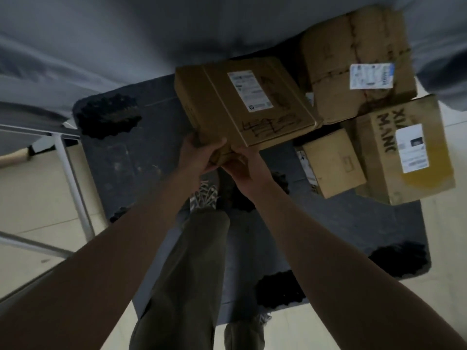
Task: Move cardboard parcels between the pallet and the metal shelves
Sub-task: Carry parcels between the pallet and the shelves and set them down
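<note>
A flat cardboard parcel (242, 102) with a white label and black scribbles is held above the dark pallet (126, 157). My left hand (199, 152) grips its near corner from the left. My right hand (240, 165) grips the same corner from the right and below. Both arms reach forward from the bottom of the view. Three more parcels stand on the pallet's right side: a taped one with a blue-edged label (358, 61), a small plain one (333, 162), and one with black lettering and a yellow stain (409, 152).
A white metal shelf frame (73, 183) stands at the left over the pale tiled floor (32, 198). My legs and shoes (204, 195) are on and beside the pallet. A grey surface (126, 34) fills the top of the view.
</note>
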